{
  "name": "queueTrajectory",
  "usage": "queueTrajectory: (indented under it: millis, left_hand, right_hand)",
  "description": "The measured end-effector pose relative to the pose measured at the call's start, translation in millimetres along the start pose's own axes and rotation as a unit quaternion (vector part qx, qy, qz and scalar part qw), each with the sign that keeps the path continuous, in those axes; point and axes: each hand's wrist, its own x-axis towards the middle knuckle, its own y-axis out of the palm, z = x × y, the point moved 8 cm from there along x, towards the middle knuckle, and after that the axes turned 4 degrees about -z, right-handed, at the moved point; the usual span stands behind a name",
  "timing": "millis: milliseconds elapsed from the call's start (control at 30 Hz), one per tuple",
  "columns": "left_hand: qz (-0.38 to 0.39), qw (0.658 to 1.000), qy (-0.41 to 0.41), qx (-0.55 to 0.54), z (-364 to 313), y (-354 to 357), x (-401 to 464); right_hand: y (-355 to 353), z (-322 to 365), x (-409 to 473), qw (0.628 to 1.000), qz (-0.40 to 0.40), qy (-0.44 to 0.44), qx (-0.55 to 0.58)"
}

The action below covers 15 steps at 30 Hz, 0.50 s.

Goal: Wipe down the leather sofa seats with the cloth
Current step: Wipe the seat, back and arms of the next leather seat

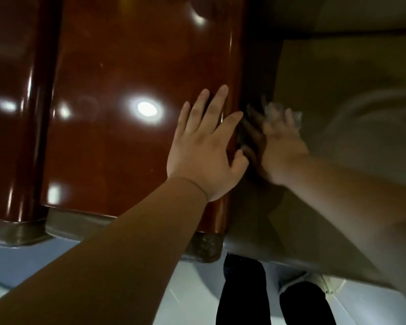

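Right hand [281, 146] presses cloth [275, 111] onto sofa seat [349, 90].

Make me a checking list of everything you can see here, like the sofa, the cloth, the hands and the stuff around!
Surface: dull olive-brown leather sofa seat, on the right of the view, with faint curved streaks.
Job's things: pale crumpled cloth, blurred, under the right hand's fingertips near the seat's left edge.
Clutter: nothing seen.
Grippers: left hand lies flat, fingers spread, on the glossy reddish-brown wooden armrest panel; right hand is motion-blurred on the cloth; its grip cannot be told.
Cables: nothing seen.
Surroundings: a second glossy reddish-brown wooden panel at far left; pale bluish floor below; dark trouser legs at the bottom.
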Motion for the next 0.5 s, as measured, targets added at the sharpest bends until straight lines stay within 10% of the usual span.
queueTrajectory:
  millis: [233, 400, 500]
  left_hand:
    - [-0.005, 1.0, -0.005, 0.01, 0, 0, 0]
    - [-0.005, 1.0, -0.008, 0.014, 1, -1, 1]
    - [0.006, 1.0, -0.013, 0.001, -1, -4, 0]
  right_hand:
    - [43, 66, -145, 0.917, 0.023, -0.39, -0.074]
    - [18, 8, -72, 0.998, -0.021, -0.043, -0.042]
    - [49, 78, -154, 0.973, 0.021, -0.231, -0.02]
